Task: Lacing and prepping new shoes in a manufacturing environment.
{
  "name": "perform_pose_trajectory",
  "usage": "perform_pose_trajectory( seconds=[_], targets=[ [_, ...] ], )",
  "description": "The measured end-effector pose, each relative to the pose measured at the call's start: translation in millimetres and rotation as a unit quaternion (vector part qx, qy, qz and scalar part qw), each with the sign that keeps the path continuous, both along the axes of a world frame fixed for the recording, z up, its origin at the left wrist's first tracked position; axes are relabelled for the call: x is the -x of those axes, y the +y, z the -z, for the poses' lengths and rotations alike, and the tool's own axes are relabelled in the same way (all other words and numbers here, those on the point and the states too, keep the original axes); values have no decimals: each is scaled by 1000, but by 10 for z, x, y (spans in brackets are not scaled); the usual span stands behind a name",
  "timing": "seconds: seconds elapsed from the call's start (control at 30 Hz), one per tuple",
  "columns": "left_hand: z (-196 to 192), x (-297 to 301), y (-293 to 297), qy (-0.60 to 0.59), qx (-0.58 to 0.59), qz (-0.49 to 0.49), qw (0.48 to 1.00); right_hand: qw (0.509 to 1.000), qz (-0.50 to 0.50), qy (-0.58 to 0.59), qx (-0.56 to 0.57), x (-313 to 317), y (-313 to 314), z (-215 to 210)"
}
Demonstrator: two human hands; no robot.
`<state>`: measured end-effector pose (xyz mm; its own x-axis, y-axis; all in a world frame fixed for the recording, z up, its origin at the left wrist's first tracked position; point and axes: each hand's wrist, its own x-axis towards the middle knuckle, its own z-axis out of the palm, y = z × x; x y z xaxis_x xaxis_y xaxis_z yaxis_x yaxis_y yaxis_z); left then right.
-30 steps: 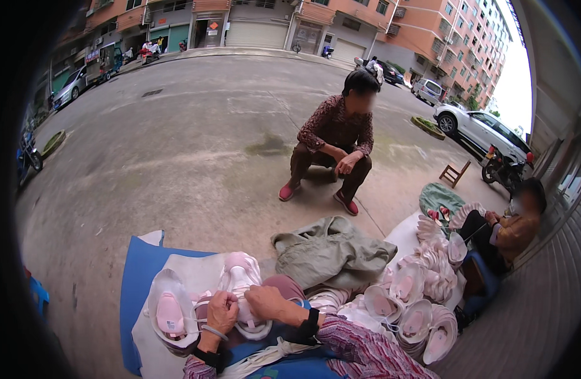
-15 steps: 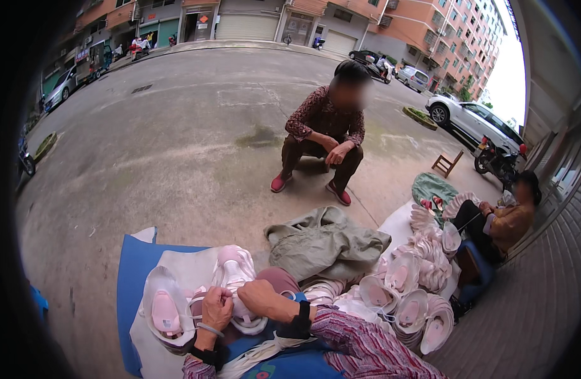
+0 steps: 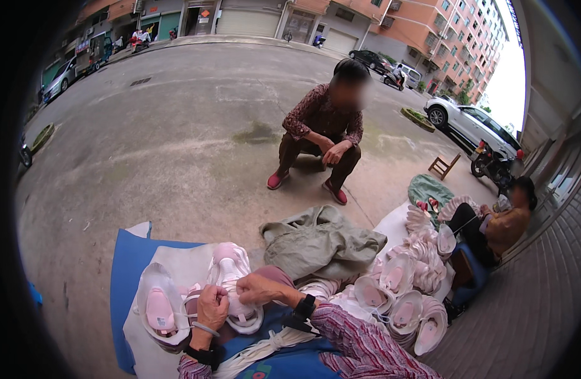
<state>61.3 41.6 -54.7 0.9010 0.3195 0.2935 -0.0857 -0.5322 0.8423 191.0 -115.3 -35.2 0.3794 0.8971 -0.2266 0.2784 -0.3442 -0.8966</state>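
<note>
Both hands, left hand (image 3: 211, 307) and right hand (image 3: 257, 289), fingers pinched on pink-white shoe upper (image 3: 232, 287) over lap, second upper (image 3: 158, 306) left, grey sack (image 3: 319, 243) and stacked uppers (image 3: 401, 297) right.

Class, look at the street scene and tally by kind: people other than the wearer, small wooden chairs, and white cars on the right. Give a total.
People other than the wearer: 2, one squatting person in a patterned shirt, one seated person in a tan top
Small wooden chair: 1
White car: 1
Total: 4
</note>
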Motion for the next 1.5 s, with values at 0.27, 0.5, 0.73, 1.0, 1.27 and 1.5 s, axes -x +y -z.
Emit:
perform_pose_trajectory(
  seconds=[0.27, 0.5, 0.73, 1.0, 1.27, 1.5],
  targets=[
    [50, 138, 13, 5, -12, -11, 1000, 958, 24, 287, -10, 49, -37, 123],
    [-127, 23, -11, 9, 7, 10, 1000, 946, 66, 317, 2, -40, -278, -162],
    [-25, 117, -15, 17, 12, -7, 1000, 969, 189, 156, -36, 145, -429, -65],
    [-176, 109, -86, 29, -22, 9, 999, 969, 151, -155, -121, 325, -212, 43],
    [-222, 56, -58, 37, -32, 19, 999, 979, 145, 119, -74, 178, -114, 83],
    [-220, -5, -105, 72, -20, 65, 995, 951, 174, 238, -92, 111, -189, 17]
  ],
)
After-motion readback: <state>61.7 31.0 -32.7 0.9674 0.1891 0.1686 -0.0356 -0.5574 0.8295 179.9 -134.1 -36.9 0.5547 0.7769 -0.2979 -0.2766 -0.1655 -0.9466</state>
